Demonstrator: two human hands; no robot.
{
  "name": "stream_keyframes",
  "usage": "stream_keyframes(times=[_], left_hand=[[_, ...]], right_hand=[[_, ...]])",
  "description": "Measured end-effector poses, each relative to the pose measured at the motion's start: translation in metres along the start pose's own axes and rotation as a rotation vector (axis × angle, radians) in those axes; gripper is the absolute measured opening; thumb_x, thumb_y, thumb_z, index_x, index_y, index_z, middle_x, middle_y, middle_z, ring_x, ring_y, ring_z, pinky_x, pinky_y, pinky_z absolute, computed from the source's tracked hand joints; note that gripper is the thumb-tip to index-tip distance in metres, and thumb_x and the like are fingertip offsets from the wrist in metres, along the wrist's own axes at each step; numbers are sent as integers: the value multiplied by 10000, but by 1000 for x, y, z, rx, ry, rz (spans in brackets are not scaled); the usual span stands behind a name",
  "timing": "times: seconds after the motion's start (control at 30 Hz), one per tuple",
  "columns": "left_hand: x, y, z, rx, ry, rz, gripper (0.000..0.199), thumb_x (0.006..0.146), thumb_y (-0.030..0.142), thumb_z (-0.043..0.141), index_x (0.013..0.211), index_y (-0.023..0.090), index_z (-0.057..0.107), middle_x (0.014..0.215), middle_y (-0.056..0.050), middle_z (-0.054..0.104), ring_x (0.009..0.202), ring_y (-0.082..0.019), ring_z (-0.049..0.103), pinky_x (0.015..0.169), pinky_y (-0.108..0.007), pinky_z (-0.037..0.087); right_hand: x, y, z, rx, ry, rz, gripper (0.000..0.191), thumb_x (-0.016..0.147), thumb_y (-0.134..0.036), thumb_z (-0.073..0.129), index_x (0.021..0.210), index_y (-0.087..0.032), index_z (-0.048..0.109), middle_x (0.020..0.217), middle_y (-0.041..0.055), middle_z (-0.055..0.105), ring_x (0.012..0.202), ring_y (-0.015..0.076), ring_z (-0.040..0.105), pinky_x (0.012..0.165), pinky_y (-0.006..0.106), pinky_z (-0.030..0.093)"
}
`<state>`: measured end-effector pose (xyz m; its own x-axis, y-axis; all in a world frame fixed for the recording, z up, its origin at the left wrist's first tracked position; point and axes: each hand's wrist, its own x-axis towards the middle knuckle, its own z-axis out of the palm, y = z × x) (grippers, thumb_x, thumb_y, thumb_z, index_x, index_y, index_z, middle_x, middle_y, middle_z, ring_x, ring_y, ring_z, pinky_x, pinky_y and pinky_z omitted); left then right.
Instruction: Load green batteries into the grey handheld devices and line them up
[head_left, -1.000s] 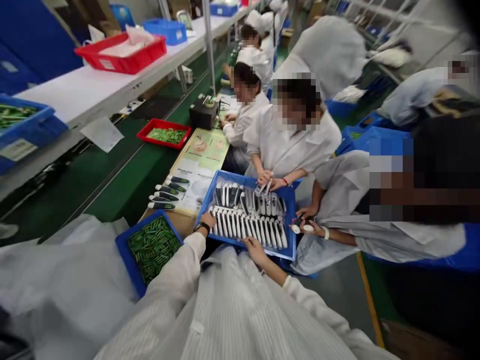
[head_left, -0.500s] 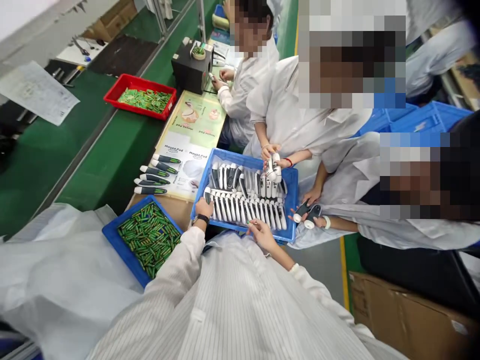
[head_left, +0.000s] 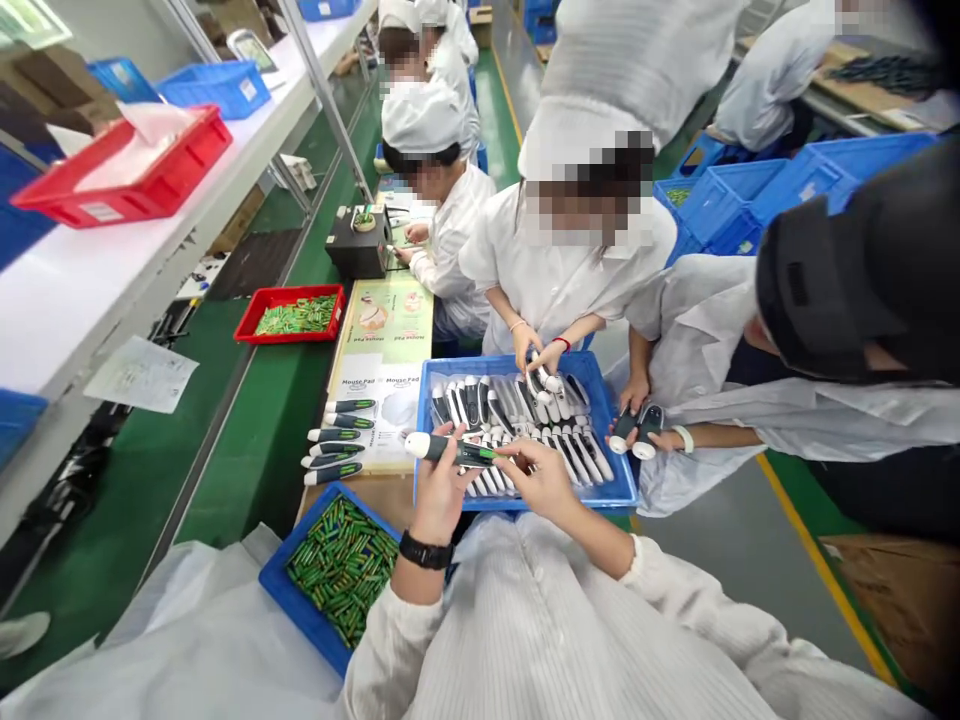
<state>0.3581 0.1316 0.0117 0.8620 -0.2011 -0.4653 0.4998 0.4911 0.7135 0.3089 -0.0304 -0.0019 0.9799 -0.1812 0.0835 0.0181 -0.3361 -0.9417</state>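
Over the near side of a blue tray (head_left: 628, 492), my left hand (head_left: 441, 495) is closed around a white and dark-grey handheld device (head_left: 429, 447). The device lies nearly level, its white rounded end to the left. My right hand (head_left: 547, 485) pinches a small green battery (head_left: 489, 455) at the device's right end; the fingertips partly hide it. How deep the battery sits I cannot tell. Rows of similar devices (head_left: 574, 455) fill the tray below. Left of my left arm, a blue bin (head_left: 281, 580) holds many green batteries (head_left: 345, 565).
Several devices (head_left: 337, 435) with green inside lie on a mouse-pad sheet (head_left: 394, 410). Beyond are a red tray (head_left: 251, 328) of batteries and a black box (head_left: 358, 240). A co-worker's hands (head_left: 536, 352) reach over the tray's far side; another person's hands (head_left: 645, 420) hold two devices at right.
My left hand has lifted a device out of the tray's left side. My right hand has brought the battery to it. The head view has tilted up.
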Motion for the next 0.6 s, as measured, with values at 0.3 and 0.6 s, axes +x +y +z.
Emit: stream_keyframes(times=[0.3,0.6], left_hand=[[-24,0,26,-29,-36,91,458,779,236,782,1165,260,537,1317,-96,657,1142,-260,663,919,-426,572],[-28,-3,31,15,-28,235,499,690,159,828,1047,239,489,1204,-91,715,1008,-237,716,845,-344,574]], right_hand=[[11,-19,-7,8,41,-298,87,915,-270,644,938,-205,697,783,26,640,661,139,524,625,281,422],[7,-18,0,315,30,-115,167,816,-359,759,842,-204,703,892,45,569,779,152,565,604,266,457]])
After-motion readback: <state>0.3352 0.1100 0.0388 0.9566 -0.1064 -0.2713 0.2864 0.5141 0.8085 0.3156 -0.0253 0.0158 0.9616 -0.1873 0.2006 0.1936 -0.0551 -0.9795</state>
